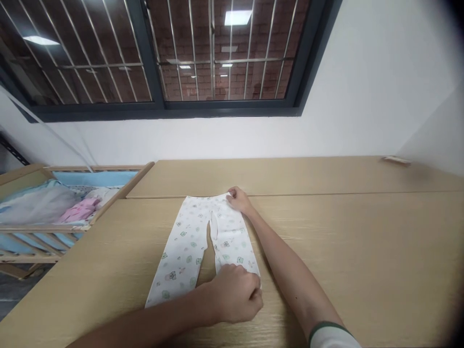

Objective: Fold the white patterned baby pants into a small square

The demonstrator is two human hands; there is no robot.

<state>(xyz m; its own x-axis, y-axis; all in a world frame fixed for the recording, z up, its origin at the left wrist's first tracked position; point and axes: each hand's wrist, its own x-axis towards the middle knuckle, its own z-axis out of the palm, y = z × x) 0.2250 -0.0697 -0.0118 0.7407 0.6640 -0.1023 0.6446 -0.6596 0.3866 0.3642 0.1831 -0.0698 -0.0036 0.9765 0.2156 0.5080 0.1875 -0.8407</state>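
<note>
A pair of small white baby pants (194, 232) with a green and grey animal print lies flat on the wooden table (326, 251), waistband away from me and legs spread toward me. At the right end of the waistband, my right hand (238, 199) pinches the corner between thumb and fingers. My left hand (237, 295) reaches across to the right leg's lower end, fingers curled closed at the cuff. That hand hides most of the cuff, and my left forearm covers the bottom of the other leg.
On the left stands a wooden crib (119, 191) with blue lining, pale bedding (39, 205) and a pink cloth (81, 209) inside. A barred window (224, 108) is set in the white wall behind the table. A small flat object (397, 160) lies at the table's far right edge.
</note>
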